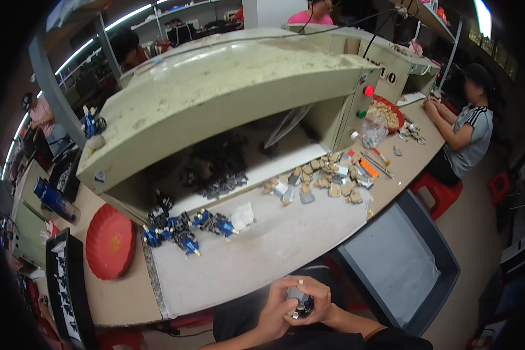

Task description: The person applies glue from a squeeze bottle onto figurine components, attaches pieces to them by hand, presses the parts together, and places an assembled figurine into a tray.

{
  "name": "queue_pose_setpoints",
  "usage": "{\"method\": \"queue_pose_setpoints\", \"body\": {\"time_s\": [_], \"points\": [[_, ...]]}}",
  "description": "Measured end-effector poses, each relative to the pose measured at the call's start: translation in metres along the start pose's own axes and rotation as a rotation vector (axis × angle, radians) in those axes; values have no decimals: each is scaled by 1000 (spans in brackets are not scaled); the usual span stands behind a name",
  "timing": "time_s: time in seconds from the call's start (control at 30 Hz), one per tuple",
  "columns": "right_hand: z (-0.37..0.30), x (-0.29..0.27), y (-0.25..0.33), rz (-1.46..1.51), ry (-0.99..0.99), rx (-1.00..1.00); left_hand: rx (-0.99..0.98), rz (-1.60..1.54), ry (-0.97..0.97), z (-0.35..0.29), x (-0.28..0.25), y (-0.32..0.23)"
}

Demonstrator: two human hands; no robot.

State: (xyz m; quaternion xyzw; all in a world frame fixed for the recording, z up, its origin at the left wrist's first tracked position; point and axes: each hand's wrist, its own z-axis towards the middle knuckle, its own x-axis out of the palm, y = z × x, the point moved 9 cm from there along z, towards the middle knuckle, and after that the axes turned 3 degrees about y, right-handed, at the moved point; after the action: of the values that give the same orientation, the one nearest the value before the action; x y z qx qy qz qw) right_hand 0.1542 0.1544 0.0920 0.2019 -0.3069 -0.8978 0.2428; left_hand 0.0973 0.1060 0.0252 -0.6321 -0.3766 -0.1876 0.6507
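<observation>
- Closed around a small grey and dark piece (301, 296): left grip (276, 306) and right grip (317, 298), fingers curled from both sides, left thumb against the smooth grey face.
- Located low before the body, near the front edge of the counter (125, 306).
- Spread over the counter, a pale, creased sheet (256, 265) with a matte surface.
- Scattered on its far right, blocky tan and grey pieces (335, 175), flat-faced and loosely piled.
- Grouped at its far left, blue and black assemblies (181, 230), jointed and knobbly, with cream tips; just beside, a crumpled white paper (242, 216).
- Behind, a cream hooded cabinet (233, 87), scuffed and stained on top, with a glowing red button (368, 91) and a green one below.
- On its front left corner, a small sticker (100, 176), too small to read; on an orange block (368, 168), dark marks, likewise illegible.
- Inside the cabinet, a heap of small black parts (216, 169).
- At left, a scalloped red dish (99, 251) with yellowish bits; farther left, a long black tray (53, 291), white-lined, with a row of dark blue pieces.
- At right, a grey bin (449, 273) with a translucent, wrinkled liner (391, 251).
- At far right, a red basin (400, 119) full of tan pieces, beside a clear plastic bag (374, 133).
</observation>
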Motion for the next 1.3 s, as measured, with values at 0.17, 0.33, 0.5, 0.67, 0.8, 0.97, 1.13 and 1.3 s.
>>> {"method": "queue_pose_setpoints", "body": {"time_s": [0.17,0.33,0.5,0.67,0.8,0.97,1.13,1.3], "points": [[17,3,3,87,27,-161,125,7,-76,0,-3,-14],[13,0,-32,151,-20,-94,128,92,-110,27,-6,-6],[5,2,-56,245,124,-4,157,31,-142,42,2,-8],[-9,6,-67,238,207,66,155,-24,-114,37,-7,2],[-22,5,-59,117,206,94,169,-62,-46,26,-3,2],[-47,-5,-39,59,-6,124,117,-60,83,5,16,6],[-65,0,-14,-25,-33,84,155,-28,81,-29,23,-3],[-45,17,22,45,46,76,211,-53,51,-52,26,-16]]}}
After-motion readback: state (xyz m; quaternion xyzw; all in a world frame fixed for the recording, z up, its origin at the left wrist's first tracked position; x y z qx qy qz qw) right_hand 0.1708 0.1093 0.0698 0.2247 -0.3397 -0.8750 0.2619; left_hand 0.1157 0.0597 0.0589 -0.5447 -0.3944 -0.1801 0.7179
